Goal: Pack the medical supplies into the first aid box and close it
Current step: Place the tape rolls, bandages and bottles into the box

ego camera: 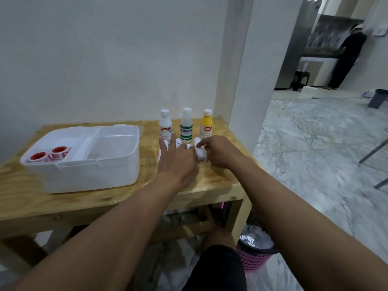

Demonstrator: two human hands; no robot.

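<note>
The white first aid box [117, 162] stands open on the left of the wooden table [25, 198], with two red tape rolls [49, 154] in its left tray compartment. Three bottles stand at the back: a clear one [165, 124], a green-labelled one [186, 126] and a yellow one [206, 123]. In front of them lie several white bandage rolls [200, 153]. My left hand [176, 159] lies flat with spread fingers over the rolls on the left. My right hand [219, 152] curls its fingers round one bandage roll.
A white wall and pillar rise behind the table. A pink waste basket [257, 256] stands on the floor under the table's right end. Marble floor stretches to the right, where a person in dark clothes [346, 57] stands far off at a counter.
</note>
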